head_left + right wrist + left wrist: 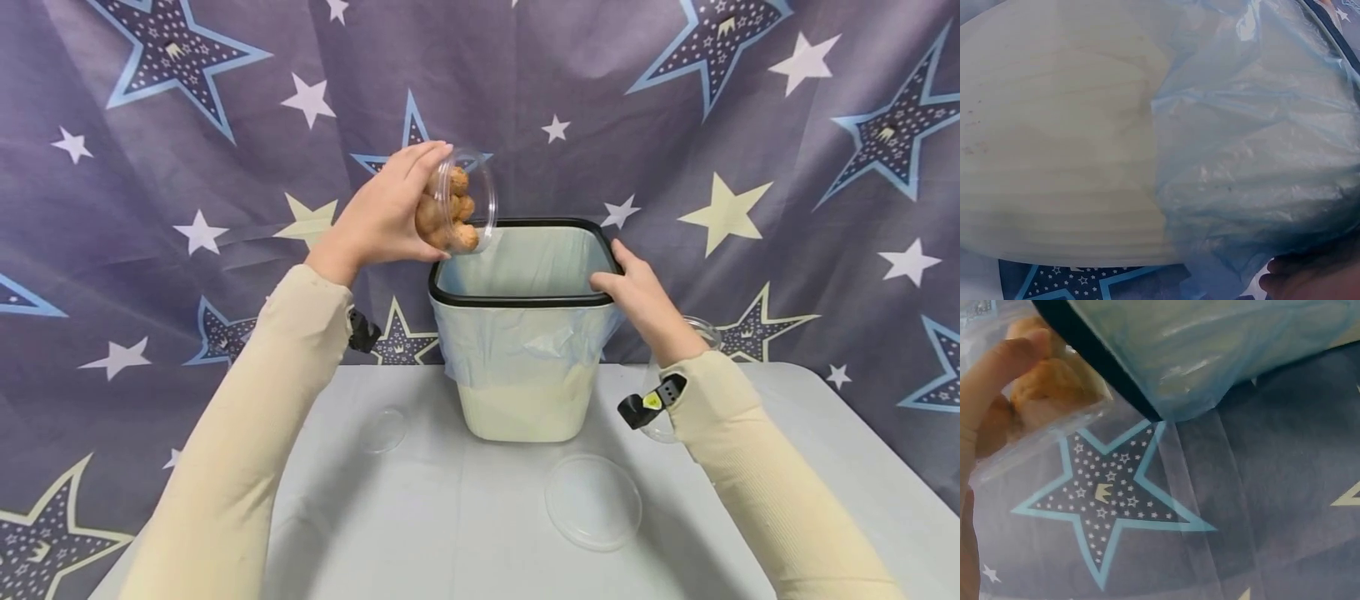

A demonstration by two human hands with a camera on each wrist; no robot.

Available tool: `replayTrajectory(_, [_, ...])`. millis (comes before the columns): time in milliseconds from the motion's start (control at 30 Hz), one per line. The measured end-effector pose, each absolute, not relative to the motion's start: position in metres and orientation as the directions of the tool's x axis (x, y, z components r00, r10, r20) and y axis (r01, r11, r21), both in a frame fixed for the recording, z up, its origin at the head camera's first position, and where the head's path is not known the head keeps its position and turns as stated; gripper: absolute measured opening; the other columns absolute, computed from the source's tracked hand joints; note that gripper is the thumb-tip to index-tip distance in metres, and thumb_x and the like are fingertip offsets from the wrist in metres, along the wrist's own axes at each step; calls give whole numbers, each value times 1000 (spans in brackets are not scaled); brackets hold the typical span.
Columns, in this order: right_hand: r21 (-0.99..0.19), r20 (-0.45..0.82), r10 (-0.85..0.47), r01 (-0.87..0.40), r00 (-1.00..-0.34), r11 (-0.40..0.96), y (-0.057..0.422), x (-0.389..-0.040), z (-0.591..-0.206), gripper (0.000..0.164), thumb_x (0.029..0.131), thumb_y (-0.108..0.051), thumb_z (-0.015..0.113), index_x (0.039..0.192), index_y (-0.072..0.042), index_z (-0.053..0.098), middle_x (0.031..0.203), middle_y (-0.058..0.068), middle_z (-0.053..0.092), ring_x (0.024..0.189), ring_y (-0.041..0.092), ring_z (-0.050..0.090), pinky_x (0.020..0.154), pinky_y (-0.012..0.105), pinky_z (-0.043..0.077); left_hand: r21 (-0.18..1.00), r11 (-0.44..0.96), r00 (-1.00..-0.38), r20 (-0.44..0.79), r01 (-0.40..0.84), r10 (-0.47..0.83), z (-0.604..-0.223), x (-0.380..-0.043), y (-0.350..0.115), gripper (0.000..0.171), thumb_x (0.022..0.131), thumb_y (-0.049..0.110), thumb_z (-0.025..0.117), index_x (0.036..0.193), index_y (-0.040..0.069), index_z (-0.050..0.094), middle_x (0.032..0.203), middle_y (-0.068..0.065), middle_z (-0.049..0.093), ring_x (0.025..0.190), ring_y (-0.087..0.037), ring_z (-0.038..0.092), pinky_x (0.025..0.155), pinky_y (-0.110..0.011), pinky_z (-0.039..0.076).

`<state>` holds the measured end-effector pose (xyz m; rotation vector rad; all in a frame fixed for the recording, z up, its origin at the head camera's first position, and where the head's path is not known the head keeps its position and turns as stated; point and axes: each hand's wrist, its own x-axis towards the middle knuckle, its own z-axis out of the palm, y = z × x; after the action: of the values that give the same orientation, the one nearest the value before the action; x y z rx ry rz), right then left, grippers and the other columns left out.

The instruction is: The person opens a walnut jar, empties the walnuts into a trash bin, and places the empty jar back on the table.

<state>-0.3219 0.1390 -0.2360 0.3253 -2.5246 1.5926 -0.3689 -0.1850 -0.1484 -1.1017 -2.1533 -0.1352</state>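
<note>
My left hand (390, 204) holds a clear plastic tub (487, 200) tipped on its side, its mouth facing right over the bin's left rim. Several round, brown, rough balls (463, 238) lie inside it; in the left wrist view the balls (1047, 387) show through the clear wall beside my thumb. A cream trash bin (525, 408) with a black rim (525, 302) stands upright on the table, lined with a pale blue bag (525, 337). My right hand (637, 287) grips the rim at its right side, thumb over the edge. The bin's floor is hidden.
A large clear round lid (594, 502) lies on the table (420, 533) in front of the bin, and a smaller clear lid (384, 430) lies to its left. Behind my right wrist stands a clear container (662, 429), partly hidden. A star-patterned cloth (555, 83) hangs behind the table.
</note>
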Motion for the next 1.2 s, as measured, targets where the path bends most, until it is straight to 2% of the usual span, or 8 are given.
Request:
replayTrajectory(167, [-871, 229, -105, -252, -968, 422, 139, -321, -236, 80, 83, -15, 48, 151, -6, 5, 158, 7, 4, 143, 19, 6, 115, 38, 16, -173, 668, -422, 655, 724, 627, -153, -374, -192, 117, 47, 29, 92, 143, 0, 31, 143, -20, 37, 134, -33, 31, 114, -36, 22])
replayTrajectory(267, [-874, 222, -104, -245, -969, 419, 139, -321, -236, 80, 83, -15, 47, 150, -6, 4, 158, 8, 3, 143, 20, 5, 115, 38, 15, -151, 664, -419, 670, 732, 613, -155, -376, -197, 118, 47, 30, 92, 143, 0, 30, 143, -20, 37, 135, -33, 30, 115, -36, 20])
replayTrajectory(533, [-875, 225, -99, -246, -969, 417, 139, -322, -237, 80, 83, -15, 47, 150, -6, 5, 158, 8, 4, 143, 19, 6, 115, 37, 15, -160, 636, -390, 670, 755, 631, -156, -378, -194, 117, 49, 32, 91, 143, -1, 30, 142, -22, 37, 133, -35, 32, 115, -36, 21])
replayTrajectory(833, [-878, 216, -103, -239, -971, 414, 138, -321, -236, 80, 83, -16, 47, 151, -9, 4, 158, 5, 3, 143, 17, 5, 115, 38, 15, -181, 670, -431, 641, 720, 636, -153, -376, -191, 117, 48, 29, 92, 143, 0, 30, 143, -21, 36, 135, -33, 30, 115, -35, 20])
replayTrajectory(1033, [-877, 216, -100, -238, -971, 418, 139, -322, -236, 80, 83, -16, 47, 151, -8, 5, 158, 6, 4, 143, 18, 6, 115, 38, 16, -197, 638, -397, 637, 744, 660, -150, -373, -183, 116, 50, 31, 91, 143, 0, 30, 144, -20, 36, 135, -32, 30, 115, -36, 21])
replayTrajectory(1200, [-870, 246, -102, -266, -964, 415, 139, -323, -237, 80, 82, -14, 47, 150, -5, 6, 157, 8, 6, 143, 18, 7, 115, 36, 15, -191, 684, -433, 648, 704, 627, -149, -373, -184, 117, 48, 29, 92, 144, 1, 30, 144, -19, 36, 135, -31, 30, 115, -34, 21])
